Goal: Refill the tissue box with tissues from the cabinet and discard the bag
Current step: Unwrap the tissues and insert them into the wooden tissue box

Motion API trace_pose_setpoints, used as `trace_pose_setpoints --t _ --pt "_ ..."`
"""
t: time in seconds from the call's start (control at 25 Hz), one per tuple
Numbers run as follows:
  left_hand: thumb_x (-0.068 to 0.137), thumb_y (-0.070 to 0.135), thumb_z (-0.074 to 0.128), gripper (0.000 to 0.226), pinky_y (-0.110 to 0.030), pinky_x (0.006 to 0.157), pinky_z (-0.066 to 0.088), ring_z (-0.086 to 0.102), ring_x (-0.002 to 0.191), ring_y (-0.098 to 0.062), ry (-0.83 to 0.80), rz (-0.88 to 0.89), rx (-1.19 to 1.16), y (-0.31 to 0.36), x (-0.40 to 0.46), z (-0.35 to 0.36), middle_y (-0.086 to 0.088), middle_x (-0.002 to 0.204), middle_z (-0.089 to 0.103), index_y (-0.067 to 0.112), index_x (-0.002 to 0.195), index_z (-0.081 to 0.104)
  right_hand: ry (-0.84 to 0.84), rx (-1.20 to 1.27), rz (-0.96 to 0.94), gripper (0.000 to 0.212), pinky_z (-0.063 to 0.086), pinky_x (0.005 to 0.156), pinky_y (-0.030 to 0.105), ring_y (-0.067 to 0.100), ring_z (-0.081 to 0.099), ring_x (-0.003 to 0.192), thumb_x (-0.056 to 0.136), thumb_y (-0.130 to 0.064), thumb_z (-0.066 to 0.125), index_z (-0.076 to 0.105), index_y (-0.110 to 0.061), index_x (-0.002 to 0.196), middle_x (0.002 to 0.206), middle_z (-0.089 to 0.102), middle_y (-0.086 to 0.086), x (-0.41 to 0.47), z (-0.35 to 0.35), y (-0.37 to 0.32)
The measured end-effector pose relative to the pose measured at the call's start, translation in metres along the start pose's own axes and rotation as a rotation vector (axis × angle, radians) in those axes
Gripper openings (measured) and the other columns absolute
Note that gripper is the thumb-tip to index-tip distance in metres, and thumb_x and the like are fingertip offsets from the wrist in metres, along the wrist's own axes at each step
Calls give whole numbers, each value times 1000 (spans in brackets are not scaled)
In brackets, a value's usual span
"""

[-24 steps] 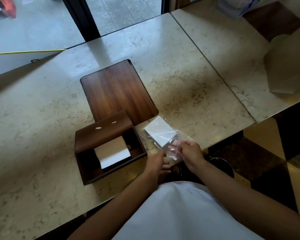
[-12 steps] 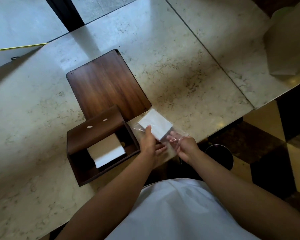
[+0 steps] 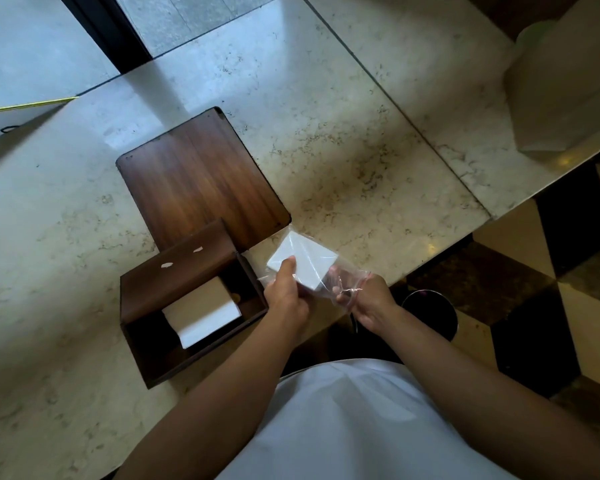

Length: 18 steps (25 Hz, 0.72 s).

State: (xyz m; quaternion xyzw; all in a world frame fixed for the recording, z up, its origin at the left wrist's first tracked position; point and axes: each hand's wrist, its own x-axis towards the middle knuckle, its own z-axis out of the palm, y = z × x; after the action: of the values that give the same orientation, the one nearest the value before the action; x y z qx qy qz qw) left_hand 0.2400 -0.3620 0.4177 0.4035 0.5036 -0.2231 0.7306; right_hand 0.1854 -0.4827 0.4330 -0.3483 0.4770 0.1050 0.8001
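A dark wooden tissue box stands open on the marble counter, with a white stack of tissues lying inside it. Its flat wooden lid rests on the counter just behind. To the right of the box is a white tissue pack in a clear plastic bag. My left hand grips the pack's near left corner, thumb on top. My right hand pinches the bag's open end beside the pack, at the counter's front edge.
A pale paper bag stands at the far right of the marble counter. A round dark bin sits on the checkered floor below the counter edge. A white sheet with a yellow edge lies at far left.
My left hand moved from the counter edge onto the tissue pack and now grips it. The right hand keeps hold of the bag's end. The view has tilted down and closer.
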Motion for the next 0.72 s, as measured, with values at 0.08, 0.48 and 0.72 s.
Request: trace_pose_setpoints --t 0.08,0.48,0.72 --pt "89 17 77 43 -65 95 54 73 101 -39 -34 -24 -41 0 -4 -1 -21 112 75 6 126 59 -55 -72 -36 11 43 39 18 10 56 48 83 -2 74 76 2 94 70 70 7 -5 3 -1" --pt "92 9 72 39 -60 93 57 72 106 -37 -170 33 -19 12 -14 -4 -20 119 73 8 129 58 -178 -66 -8 32 47 41 19 11 59 50 72 -16 83 73 -4 100 74 70 5 -12 12 -3" --pt "90 3 72 33 -48 63 63 71 101 -36 -189 -30 -11 23 -25 -14 -22 119 71 10 119 59 -132 -41 29 14 46 38 20 12 59 49 86 -7 77 73 -4 99 71 66 5 -4 18 1"
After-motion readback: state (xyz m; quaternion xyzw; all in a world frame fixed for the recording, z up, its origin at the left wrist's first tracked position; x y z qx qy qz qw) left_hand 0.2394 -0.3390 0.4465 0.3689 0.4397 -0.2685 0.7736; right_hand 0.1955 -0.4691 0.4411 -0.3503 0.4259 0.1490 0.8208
